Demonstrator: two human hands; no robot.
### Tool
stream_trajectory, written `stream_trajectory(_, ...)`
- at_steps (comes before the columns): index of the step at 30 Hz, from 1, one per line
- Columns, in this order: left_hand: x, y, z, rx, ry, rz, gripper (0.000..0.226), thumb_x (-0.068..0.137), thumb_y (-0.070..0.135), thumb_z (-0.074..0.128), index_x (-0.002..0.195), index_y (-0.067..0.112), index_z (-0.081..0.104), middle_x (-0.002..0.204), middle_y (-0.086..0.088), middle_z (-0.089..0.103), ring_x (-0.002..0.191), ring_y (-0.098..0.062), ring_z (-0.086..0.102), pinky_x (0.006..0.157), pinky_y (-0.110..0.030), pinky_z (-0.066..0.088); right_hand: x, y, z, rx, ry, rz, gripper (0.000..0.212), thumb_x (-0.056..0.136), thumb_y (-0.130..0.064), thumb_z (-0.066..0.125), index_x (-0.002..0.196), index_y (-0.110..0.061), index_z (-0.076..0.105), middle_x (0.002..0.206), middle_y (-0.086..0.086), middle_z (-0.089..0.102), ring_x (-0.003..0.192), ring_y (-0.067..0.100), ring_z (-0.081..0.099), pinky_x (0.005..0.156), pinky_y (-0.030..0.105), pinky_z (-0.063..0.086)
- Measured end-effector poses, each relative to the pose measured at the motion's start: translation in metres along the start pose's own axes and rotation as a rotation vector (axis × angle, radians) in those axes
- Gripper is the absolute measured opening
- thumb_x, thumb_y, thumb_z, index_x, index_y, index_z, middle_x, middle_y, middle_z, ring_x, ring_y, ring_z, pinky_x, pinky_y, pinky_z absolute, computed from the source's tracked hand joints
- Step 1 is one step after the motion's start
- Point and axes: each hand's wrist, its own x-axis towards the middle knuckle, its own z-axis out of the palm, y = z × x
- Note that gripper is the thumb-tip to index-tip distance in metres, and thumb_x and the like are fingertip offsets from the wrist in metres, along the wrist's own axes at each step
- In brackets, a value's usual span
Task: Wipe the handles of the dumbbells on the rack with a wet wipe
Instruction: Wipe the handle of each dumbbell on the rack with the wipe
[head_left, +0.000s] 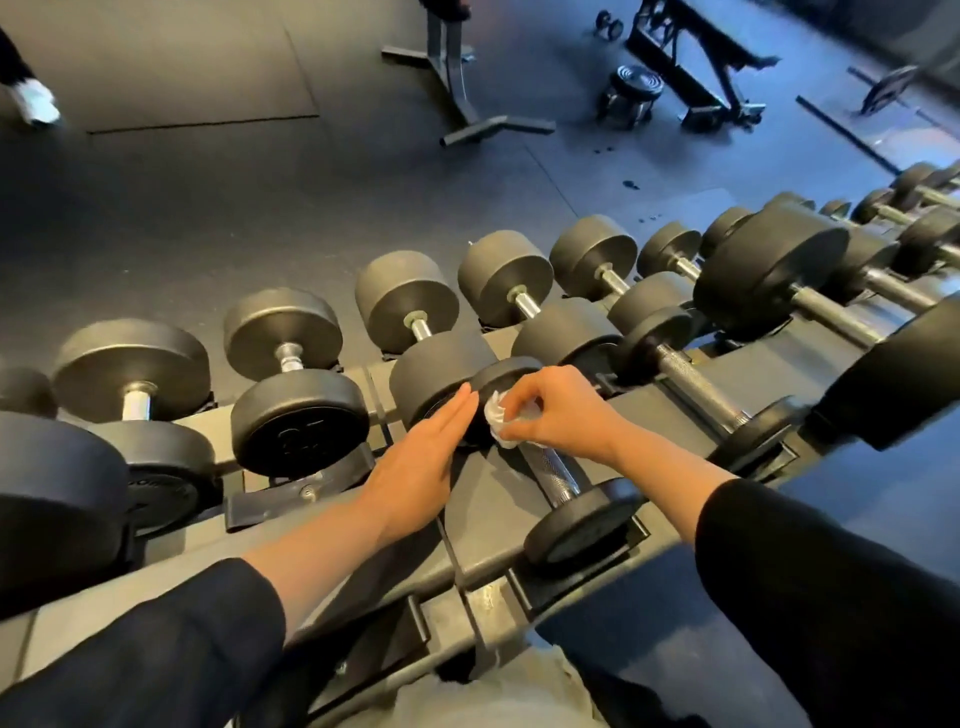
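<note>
The right hand (550, 410) pinches a wipe (500, 422) against the handle (551, 472) of a dumbbell. At its nine o'clock, the left hand (421, 462) lies flat, fingers straight, on the rack (483, 525).

Wiping a dumbbell handle on the rack

Right hand (550, 410) pinches a white wet wipe (500, 423) against the dumbbell handle (550, 470); at its 9 o'clock, the left hand (421, 462) lies flat on the rack (483, 514).

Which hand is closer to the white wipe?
Right. The right hand pinches the wipe on the dumbbell handle. The left hand lies flat just beside it, fingers straight, not holding it.
</note>
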Motion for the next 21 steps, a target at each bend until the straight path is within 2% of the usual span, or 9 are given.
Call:
stream_trajectory(4,0.000,-0.014,0.000,-0.022,-0.030,0.055,0.093,0.088,-0.004,0.051,0.149,0.036,-0.006,0.157,0.015,-0.008,0.138,-0.017,0.033,0.099,-0.035,0.047,0.002,-0.005,0.010,-0.063,0.031,0.081,0.024,0.078,-0.022,0.072,0.101,-0.016,0.069,0.104,-0.001,0.062,0.098,0.012,0.052,0.083,0.024,0.042)
stream_trajectory(7,0.005,-0.021,0.001,-0.052,-0.045,0.116,0.101,0.087,-0.005,0.053,0.143,0.045,-0.014,0.156,0.018,-0.013,0.129,-0.020,0.044,0.093,-0.037,0.050,0.002,-0.010,0.013,-0.157,0.034,0.067,0.025,0.082,-0.017,0.067,0.107,-0.017,0.065,0.110,0.001,0.057,0.104,0.016,0.047,0.085,0.025,0.038)
stream_trajectory(10,0.015,-0.017,0.002,-0.107,-0.046,0.133,0.092,0.089,-0.004,0.051,0.148,0.036,-0.007,0.151,0.019,-0.018,0.135,-0.019,0.038,0.099,-0.030,0.045,0.002,-0.009,0.015,-0.224,0.030,0.033,0.034,0.084,-0.013,0.063,0.118,-0.020,0.063,0.117,-0.001,0.058,0.109,0.018,0.043,0.089,0.026,0.035)
stream_trajectory(12,0.019,-0.014,0.004,-0.129,-0.043,0.136,0.088,0.090,-0.004,0.050,0.151,0.031,-0.003,0.150,0.019,-0.019,0.133,-0.021,0.040,0.099,-0.033,0.044,0.002,-0.009,0.015,-0.298,0.011,0.051,0.040,0.084,-0.010,0.061,0.123,-0.023,0.061,0.120,-0.002,0.057,0.111,0.019,0.042,0.093,0.030,0.037)
stream_trajectory(14,0.021,-0.017,0.007,-0.138,-0.061,0.142,0.087,0.090,-0.003,0.051,0.152,0.030,-0.002,0.148,0.022,-0.021,0.127,-0.022,0.047,0.097,-0.038,0.048,0.002,-0.009,0.014,-0.377,-0.013,0.047,0.039,0.085,-0.010,0.060,0.121,-0.024,0.062,0.120,-0.004,0.057,0.109,0.018,0.041,0.091,0.034,0.040)
stream_trajectory(18,0.029,-0.027,0.009,-0.131,-0.069,0.161,0.093,0.087,-0.003,0.055,0.150,0.035,-0.002,0.147,0.025,-0.023,0.106,-0.024,0.061,0.081,-0.043,0.056,0.006,-0.016,0.015,-0.527,-0.125,-0.052,0.027,0.090,-0.015,0.057,0.112,-0.026,0.068,0.115,-0.012,0.062,0.093,0.011,0.033,0.076,0.026,0.032)
stream_trajectory(21,0.034,-0.028,0.009,-0.133,-0.069,0.192,0.093,0.087,-0.001,0.055,0.150,0.037,-0.003,0.148,0.024,-0.019,0.101,-0.026,0.061,0.077,-0.043,0.056,0.006,-0.016,0.010,-0.508,-0.177,0.025,0.022,0.090,-0.023,0.056,0.108,-0.027,0.070,0.113,-0.008,0.061,0.100,0.013,0.036,0.084,0.031,0.038)
